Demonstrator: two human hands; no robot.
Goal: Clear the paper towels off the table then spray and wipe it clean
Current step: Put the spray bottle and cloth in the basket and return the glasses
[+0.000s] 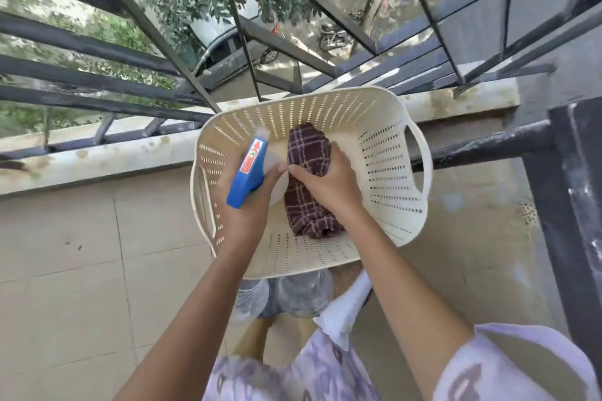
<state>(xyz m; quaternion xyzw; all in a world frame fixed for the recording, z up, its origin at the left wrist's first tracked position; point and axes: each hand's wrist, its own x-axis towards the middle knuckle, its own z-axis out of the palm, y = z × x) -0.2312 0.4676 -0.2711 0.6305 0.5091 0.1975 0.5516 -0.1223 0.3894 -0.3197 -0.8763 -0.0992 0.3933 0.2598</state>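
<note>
Balcony railing hems basket (384,153); hands grip spray bottle (249,172), cloth (308,153).

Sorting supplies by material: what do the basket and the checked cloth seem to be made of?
The basket looks like cream moulded plastic with a matte finish: rows of punched slots, cut-out handles. The cloth looks like woven cotton towelling, maroon with pale checks; it folds softly.

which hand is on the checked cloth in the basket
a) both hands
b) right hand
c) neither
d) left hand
b: the right hand grips the maroon checked cloth inside the cream basket, while the left hand holds the blue-topped spray bottle beside it.
</note>
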